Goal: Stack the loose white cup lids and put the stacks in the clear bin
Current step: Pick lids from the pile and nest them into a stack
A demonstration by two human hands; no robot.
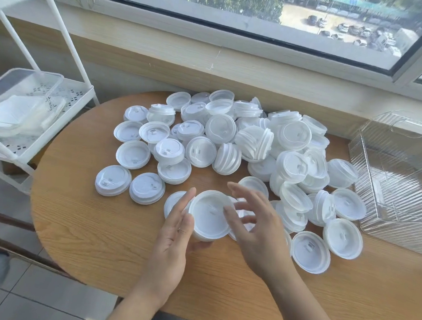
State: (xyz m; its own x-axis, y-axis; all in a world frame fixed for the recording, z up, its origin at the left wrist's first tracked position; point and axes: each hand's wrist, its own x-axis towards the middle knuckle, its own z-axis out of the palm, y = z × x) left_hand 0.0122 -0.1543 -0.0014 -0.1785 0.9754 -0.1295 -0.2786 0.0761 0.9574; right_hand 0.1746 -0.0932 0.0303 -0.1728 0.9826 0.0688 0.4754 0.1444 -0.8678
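A short stack of white lids (210, 215) is held just above the round wooden table (82, 226) by the left hand (175, 234). The left grip is a grasp on that stack: the fingers lie straight up along its left side and the thumb is tucked under its near edge. The stack is tilted so that the hollow underside of its top lid is turned towards the camera.

The right hand (257, 227) is seen just to the right of the grip, blurred, with its fingers spread and loosely bent; its grip is released and nothing is held in it. Its fingertips (227, 211) are at the right rim of the stack, though whether the rim is touched cannot be told.

Beyond the grip, a wide heap of loose lids (231, 141) is spread across the far half of the table, some lying flat, some on edge, a few already nested in short stacks. More single lids are found to the left of the grip and to its right, beside the right hand.

Well to the right of the grip, at the table's edge, the clear bin (398, 186) with ribbed walls is seen. To the far left, a white shelf rack (67, 111) carries a clear container (23, 94).
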